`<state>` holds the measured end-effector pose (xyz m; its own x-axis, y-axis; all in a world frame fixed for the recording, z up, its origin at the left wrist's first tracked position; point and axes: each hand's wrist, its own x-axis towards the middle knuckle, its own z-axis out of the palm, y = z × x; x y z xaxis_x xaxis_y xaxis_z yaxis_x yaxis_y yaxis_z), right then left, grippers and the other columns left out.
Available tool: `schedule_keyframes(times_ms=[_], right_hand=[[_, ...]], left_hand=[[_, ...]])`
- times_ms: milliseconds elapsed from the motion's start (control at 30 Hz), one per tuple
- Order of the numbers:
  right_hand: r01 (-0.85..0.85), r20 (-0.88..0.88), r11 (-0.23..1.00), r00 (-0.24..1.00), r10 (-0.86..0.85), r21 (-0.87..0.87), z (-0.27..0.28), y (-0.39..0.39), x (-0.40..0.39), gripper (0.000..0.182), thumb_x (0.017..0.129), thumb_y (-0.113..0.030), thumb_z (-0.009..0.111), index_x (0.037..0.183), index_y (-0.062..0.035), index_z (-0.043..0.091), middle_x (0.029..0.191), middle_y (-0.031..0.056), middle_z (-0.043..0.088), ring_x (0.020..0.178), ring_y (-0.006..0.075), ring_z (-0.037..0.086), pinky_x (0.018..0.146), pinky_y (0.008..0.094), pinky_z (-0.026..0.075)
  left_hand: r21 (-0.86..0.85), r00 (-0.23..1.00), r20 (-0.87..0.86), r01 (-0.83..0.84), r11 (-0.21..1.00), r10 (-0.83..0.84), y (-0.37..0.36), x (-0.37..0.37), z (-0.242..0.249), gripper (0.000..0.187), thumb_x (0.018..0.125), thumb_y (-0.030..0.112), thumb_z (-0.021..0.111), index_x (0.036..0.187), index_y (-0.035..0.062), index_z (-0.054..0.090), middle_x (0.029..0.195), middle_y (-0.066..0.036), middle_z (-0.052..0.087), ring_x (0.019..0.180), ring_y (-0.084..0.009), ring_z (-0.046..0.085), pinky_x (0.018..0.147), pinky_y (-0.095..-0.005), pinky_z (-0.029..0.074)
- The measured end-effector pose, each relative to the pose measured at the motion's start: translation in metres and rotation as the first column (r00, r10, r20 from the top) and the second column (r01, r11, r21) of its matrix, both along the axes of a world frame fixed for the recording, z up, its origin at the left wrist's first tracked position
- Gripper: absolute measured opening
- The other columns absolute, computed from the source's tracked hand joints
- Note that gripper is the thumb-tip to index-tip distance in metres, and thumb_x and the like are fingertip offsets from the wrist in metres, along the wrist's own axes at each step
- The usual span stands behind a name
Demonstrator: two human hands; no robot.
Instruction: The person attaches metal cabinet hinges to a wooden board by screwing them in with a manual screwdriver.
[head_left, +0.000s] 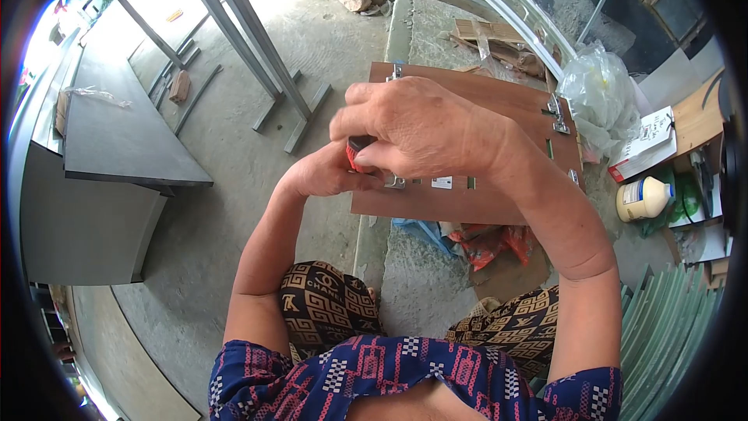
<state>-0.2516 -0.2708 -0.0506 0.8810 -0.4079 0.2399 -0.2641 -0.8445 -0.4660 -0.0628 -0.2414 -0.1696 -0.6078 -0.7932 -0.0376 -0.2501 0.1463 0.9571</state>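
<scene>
My right hand (428, 129) is closed around the red-and-black handle of a screwdriver (352, 154), of which only a small part shows. Just below it, my left hand (327, 171) is curled close to the handle. Its fingertips are mostly covered, so what they pinch is hidden. Under both hands lies a brown wooden panel (499, 206) bearing metal hinges. One hinge (396, 182) sits right beside my left fingertips. Another hinge (558, 114) is at the panel's far right, and a further hinge (396, 70) is partly visible at its top left.
Grey metal uprights (257, 39) stand on the concrete floor ahead left, near a dark tabletop (132, 117). To the right are a clear plastic bag (600, 90), a cream-coloured bottle (643, 199) and stacked green strips (670, 327). Red plastic packaging (495, 245) lies below the panel.
</scene>
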Motion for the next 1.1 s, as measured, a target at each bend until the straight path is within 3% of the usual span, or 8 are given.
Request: schedule_keyframes(times_ms=[100,233,333,433,600,833,933,1100], right_hand=[[-0.006,-0.119,1.0,0.993,0.006,-0.001,0.006,-0.001,0.0,0.013,0.079,-0.011,0.062,0.078,0.0018,0.06,0.083,0.014,0.059,0.076,0.0294,0.062,0.07,0.0399,0.049],[0.039,-0.044,0.997,0.998,-0.042,-0.06,-0.003,-0.002,0.004,0.015,0.079,-0.013,0.061,0.076,0.0015,0.06,0.08,0.0148,0.059,0.075,0.0308,0.062,0.069,0.0401,0.049],[0.07,-0.022,0.995,0.997,-0.072,-0.069,-0.006,-0.002,0.006,0.018,0.078,-0.015,0.063,0.073,0.002,0.058,0.077,0.0154,0.058,0.073,0.0316,0.062,0.068,0.0404,0.049],[0.082,-0.024,0.995,0.996,-0.083,-0.057,-0.004,-0.004,0.008,0.024,0.078,-0.019,0.065,0.071,0.0023,0.057,0.073,0.0163,0.058,0.07,0.032,0.061,0.067,0.0408,0.049],[0.103,-0.053,0.987,0.992,-0.11,-0.119,-0.001,-0.003,0.011,0.023,0.077,-0.02,0.068,0.074,0.0024,0.063,0.068,0.0163,0.064,0.073,0.0272,0.068,0.072,0.0365,0.056],[0.127,-0.087,0.979,0.986,-0.142,-0.159,-0.003,-0.005,0.012,0.025,0.078,-0.024,0.068,0.075,0.0007,0.064,0.07,0.0156,0.065,0.074,0.0264,0.069,0.072,0.0365,0.056],[0.14,-0.132,0.979,0.978,-0.159,-0.145,-0.001,-0.005,0.013,0.026,0.077,-0.025,0.068,0.076,-0.0002,0.065,0.069,0.0146,0.065,0.073,0.0262,0.069,0.071,0.0369,0.056],[0.163,-0.257,0.975,0.946,-0.199,-0.153,0.008,-0.003,0.012,0.024,0.078,-0.025,0.067,0.081,-0.0015,0.068,0.076,0.0149,0.066,0.076,0.0255,0.068,0.072,0.0366,0.055]], left_hand=[[-0.067,1.0,-0.022,0.01,0.998,-0.011,-0.002,-0.001,-0.005,0.026,0.079,0.008,0.074,0.102,0.0045,0.062,0.096,-0.003,0.065,0.093,-0.0137,0.059,0.083,-0.0305,0.049],[-0.089,0.993,-0.103,0.045,0.995,-0.054,-0.003,-0.001,-0.006,0.023,0.08,0.008,0.073,0.1,0.0052,0.061,0.092,-0.002,0.063,0.087,-0.0122,0.057,0.08,-0.0294,0.049],[0.015,0.997,-0.079,0.026,1.0,-0.025,-0.001,-0.001,-0.004,0.021,0.08,0.008,0.072,0.097,0.0054,0.062,0.091,-0.001,0.062,0.085,-0.0117,0.056,0.08,-0.0291,0.048],[-0.001,0.996,-0.087,0.029,1.0,-0.029,-0.002,-0.001,-0.006,0.021,0.079,0.008,0.072,0.097,0.0051,0.062,0.09,-0.001,0.063,0.085,-0.0121,0.057,0.079,-0.0292,0.049],[0.011,0.996,-0.084,0.032,0.999,-0.031,-0.004,0.0,-0.009,0.022,0.078,0.009,0.073,0.098,0.005,0.063,0.089,-0.002,0.064,0.085,-0.0129,0.059,0.079,-0.0298,0.049],[0.016,0.997,-0.072,0.023,1.0,-0.022,-0.004,0.0,-0.007,0.03,0.079,0.008,0.073,0.106,0.0052,0.061,0.094,-0.004,0.064,0.089,-0.0142,0.06,0.082,-0.0304,0.05],[0.093,0.993,-0.101,-0.05,0.994,0.059,-0.002,-0.003,-0.003,0.026,0.073,0.003,0.079,0.095,0.0055,0.066,0.092,-0.003,0.067,0.088,-0.0151,0.064,0.081,-0.0298,0.052],[0.123,0.992,-0.112,-0.049,0.991,0.063,-0.003,-0.001,-0.01,0.028,0.074,0.005,0.079,0.098,0.0049,0.066,0.097,-0.003,0.067,0.094,-0.0147,0.062,0.084,-0.0292,0.051]])
